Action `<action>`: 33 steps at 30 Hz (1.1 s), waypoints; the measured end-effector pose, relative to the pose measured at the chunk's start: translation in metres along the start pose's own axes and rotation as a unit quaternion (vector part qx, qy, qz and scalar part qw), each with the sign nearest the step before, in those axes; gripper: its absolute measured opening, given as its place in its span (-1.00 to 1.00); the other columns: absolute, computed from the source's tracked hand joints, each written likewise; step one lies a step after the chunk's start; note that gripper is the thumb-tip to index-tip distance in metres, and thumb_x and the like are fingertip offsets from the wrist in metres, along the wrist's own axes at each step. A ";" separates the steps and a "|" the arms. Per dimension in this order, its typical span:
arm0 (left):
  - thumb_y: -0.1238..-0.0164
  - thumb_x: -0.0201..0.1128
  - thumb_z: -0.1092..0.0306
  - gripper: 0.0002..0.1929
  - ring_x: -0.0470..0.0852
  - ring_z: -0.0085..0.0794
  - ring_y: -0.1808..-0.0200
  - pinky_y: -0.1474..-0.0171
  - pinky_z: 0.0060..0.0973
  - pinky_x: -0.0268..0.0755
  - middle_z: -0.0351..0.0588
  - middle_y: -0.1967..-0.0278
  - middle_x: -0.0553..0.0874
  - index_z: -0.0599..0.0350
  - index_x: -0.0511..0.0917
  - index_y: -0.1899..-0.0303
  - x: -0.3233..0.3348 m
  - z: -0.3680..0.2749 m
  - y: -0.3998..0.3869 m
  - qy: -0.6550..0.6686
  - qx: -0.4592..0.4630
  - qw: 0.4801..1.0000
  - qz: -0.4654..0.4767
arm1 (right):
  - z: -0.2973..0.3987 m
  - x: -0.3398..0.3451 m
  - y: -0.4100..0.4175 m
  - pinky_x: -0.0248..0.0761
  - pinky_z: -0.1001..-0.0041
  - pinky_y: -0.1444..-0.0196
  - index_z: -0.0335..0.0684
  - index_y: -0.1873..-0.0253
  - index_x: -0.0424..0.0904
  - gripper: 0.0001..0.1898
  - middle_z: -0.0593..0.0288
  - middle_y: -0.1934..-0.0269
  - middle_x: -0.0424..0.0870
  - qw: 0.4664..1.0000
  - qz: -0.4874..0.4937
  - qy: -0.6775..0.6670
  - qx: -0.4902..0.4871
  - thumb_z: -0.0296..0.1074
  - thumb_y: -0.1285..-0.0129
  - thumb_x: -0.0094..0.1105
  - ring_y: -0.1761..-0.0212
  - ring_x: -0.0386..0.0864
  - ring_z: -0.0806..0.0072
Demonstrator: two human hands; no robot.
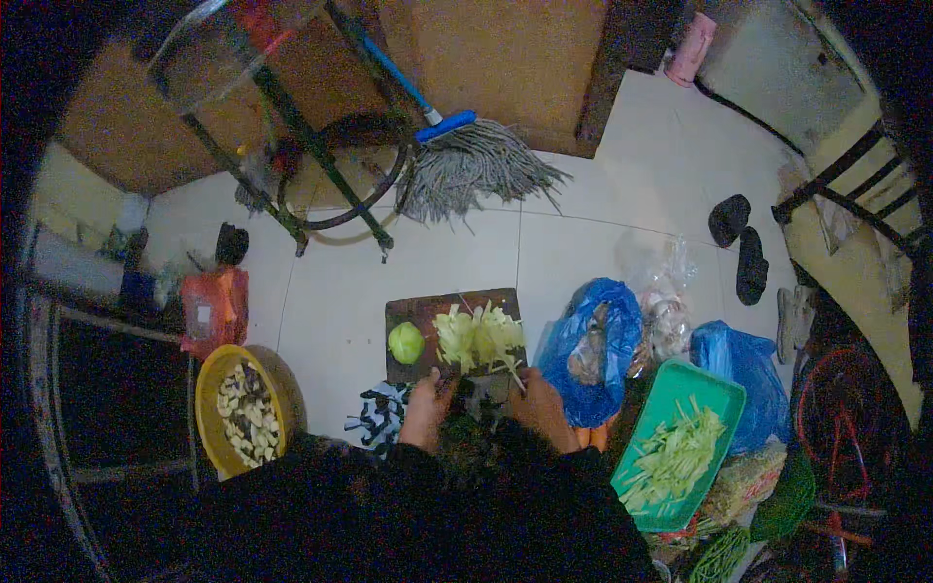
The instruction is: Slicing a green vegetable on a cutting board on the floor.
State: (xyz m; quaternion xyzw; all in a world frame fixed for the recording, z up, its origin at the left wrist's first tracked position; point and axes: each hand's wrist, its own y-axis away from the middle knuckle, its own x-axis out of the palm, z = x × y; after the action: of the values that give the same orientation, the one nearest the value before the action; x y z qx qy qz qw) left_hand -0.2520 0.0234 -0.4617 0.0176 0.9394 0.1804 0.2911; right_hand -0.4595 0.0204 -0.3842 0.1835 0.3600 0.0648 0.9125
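Observation:
A dark cutting board [408, 302] lies on the tiled floor in front of me. On its left part sits a round pale green vegetable [406, 343], and to the right of that is a loose heap of pale green cut strips [477, 339]. My left hand [423, 409] is at the board's front edge, thumb up, below the round vegetable. My right hand [543, 412] is at the front right corner, close to the heap, with a thin pale strip by its fingertips. Blur and darkness hide what lies between the hands and whether either grips anything.
A yellow basin [291, 397] of cut pieces stands left. At right are an open blue plastic bag [619, 306], a green tray [732, 386] with pale strips, and another blue bag [758, 393]. Beyond the board are a mop [481, 167] and a metal frame [321, 153]. Dark slippers [751, 266] lie far right.

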 end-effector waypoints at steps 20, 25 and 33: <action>-0.13 0.07 0.49 -0.77 0.51 -0.24 0.19 0.03 -0.38 0.40 0.01 0.30 0.51 0.35 0.32 0.18 -0.007 -0.037 0.007 0.630 -0.116 0.768 -0.007 | 0.052 -0.040 0.034 0.27 0.14 0.20 -0.37 0.08 0.28 -0.67 -0.27 0.29 0.46 0.993 0.055 -0.078 -0.071 -0.27 -0.13 -0.12 0.21 0.41 -0.11; -0.09 0.08 0.54 -0.82 0.51 -0.35 0.32 0.10 -0.41 0.44 -0.06 0.39 0.49 0.30 0.36 0.25 -0.014 -0.082 0.013 0.680 -0.136 0.720 0.035 | 0.066 -0.062 0.062 0.29 0.04 0.29 -0.31 0.09 0.25 -0.69 -0.26 0.40 0.48 0.985 -0.041 -0.053 -0.159 -0.25 -0.13 -0.14 0.34 0.43 -0.16; -0.08 0.10 0.51 -0.88 0.51 -0.41 0.38 0.24 -0.45 0.45 -0.14 0.42 0.50 0.24 0.41 0.32 0.018 -0.160 0.056 0.585 -0.129 0.789 0.139 | 0.032 -0.086 0.114 0.26 0.13 0.29 -0.37 0.28 0.34 -0.76 -0.23 0.45 0.46 0.990 -0.099 -0.026 -0.092 -0.27 -0.14 -0.18 0.34 0.42 -0.10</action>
State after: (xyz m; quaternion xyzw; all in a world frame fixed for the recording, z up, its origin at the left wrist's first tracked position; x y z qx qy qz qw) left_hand -0.3597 0.0256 -0.3297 0.0012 0.8855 0.3143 -0.3422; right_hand -0.4988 0.0946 -0.2646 0.0638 0.3446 0.0021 0.9366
